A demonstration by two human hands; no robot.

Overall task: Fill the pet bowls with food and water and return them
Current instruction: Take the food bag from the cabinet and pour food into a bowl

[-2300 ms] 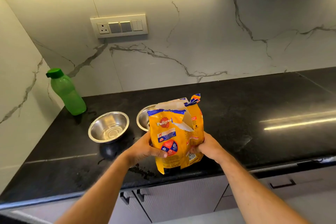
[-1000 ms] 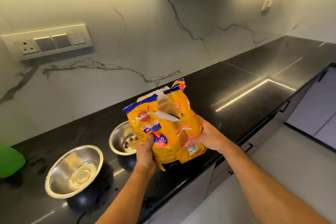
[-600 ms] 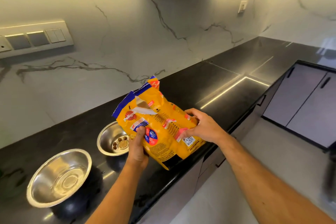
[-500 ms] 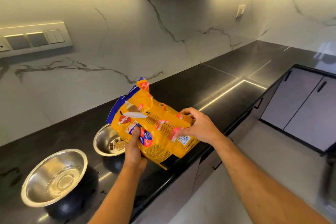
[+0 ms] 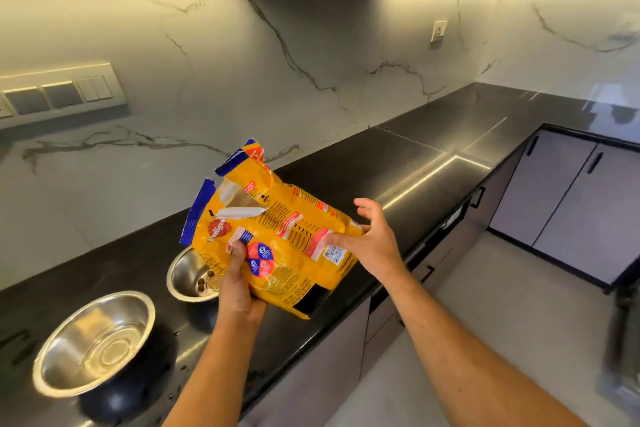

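A yellow pet food bag with a torn blue top hangs tilted to the left over the black counter. My left hand grips its lower front, thumb on the printed face. My right hand touches the bag's right end with its fingers spread and loose. Under the bag's left corner stands a steel bowl holding a few brown kibbles; the bag hides part of it. A second steel bowl stands at the lower left, shiny inside.
A switch panel sits on the marble wall at left and a socket at right. The counter turns a corner at far right above grey cabinet doors. Water drops lie near the left bowl.
The bag has tipped further to the left over the kibble bowl. My right hand has loosened from a grip to spread fingers. The view swung right, and the green bottle has left the frame.
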